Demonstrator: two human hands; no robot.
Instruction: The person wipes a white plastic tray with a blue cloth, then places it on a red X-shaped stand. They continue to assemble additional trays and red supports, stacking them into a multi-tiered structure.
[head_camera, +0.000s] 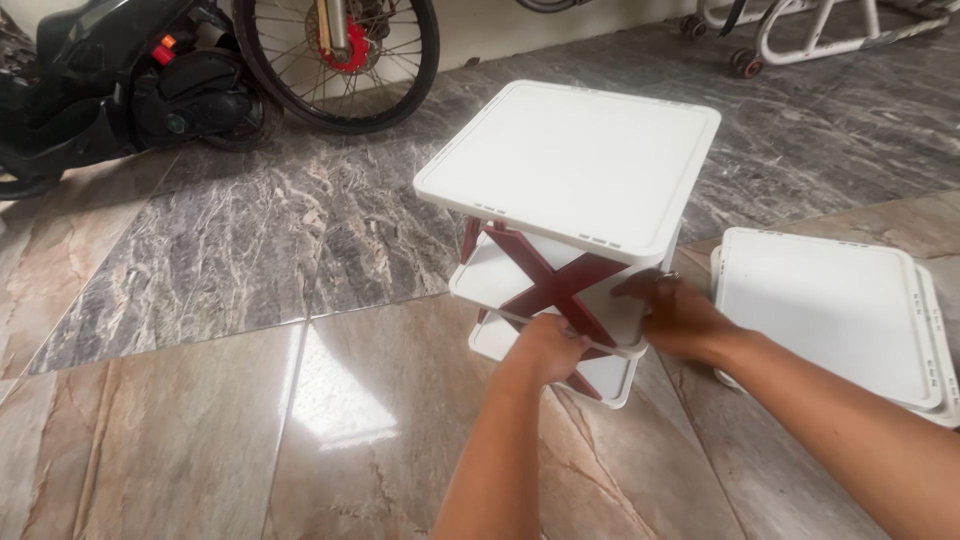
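A white three-tier rack (570, 165) stands on the marble floor (200, 400), its trays joined by dark red crossed braces (555, 285). The left hand (548, 348) grips the front edge of the middle tray beside the brace, fingers curled. The right hand (675, 315) clasps the same tray's right corner. Two spare white trays (830, 320) lie stacked on the floor just right of the rack. Behind, well apart, stand a black scooter (110, 80), one spoked wheel (335, 60) and a white wheeled frame (800, 35).
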